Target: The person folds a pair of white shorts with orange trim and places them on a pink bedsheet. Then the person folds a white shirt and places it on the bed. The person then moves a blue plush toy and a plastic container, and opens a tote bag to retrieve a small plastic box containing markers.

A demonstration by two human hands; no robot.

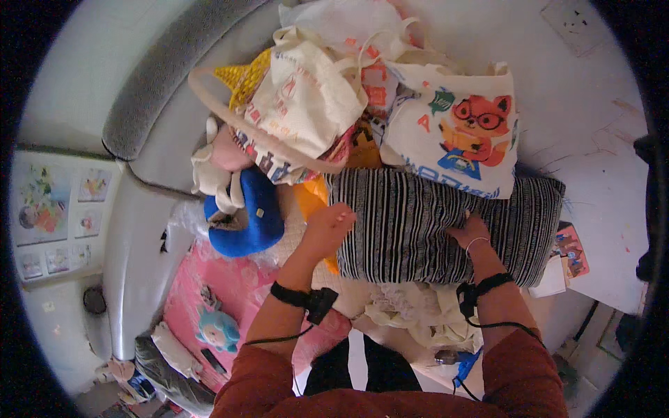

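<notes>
A black-and-white striped cushion point(397, 223) lies crosswise in front of me. At its left end is my left hand point(330, 228), fingers curled closed against the cushion's edge. My right hand point(474, 233) rests on top of the cushion, right of its middle, with the thumb apart from the fingers. Some of its fingertips are hard to make out. A white canvas tote bag with a fox picture point(453, 129) overlaps the cushion's far edge. Left of it stands a cream cloth bag point(300, 90) with a long handle.
A blue U-shaped pillow point(261, 219) and a pale plush toy point(212, 164) lie left of the cushion. Further left, a turquoise plush toy point(218, 329) sits on pink fabric point(191, 285). White lacy cloth point(411, 303) lies nearer me. A grey padded edge point(167, 70) curves along the far left.
</notes>
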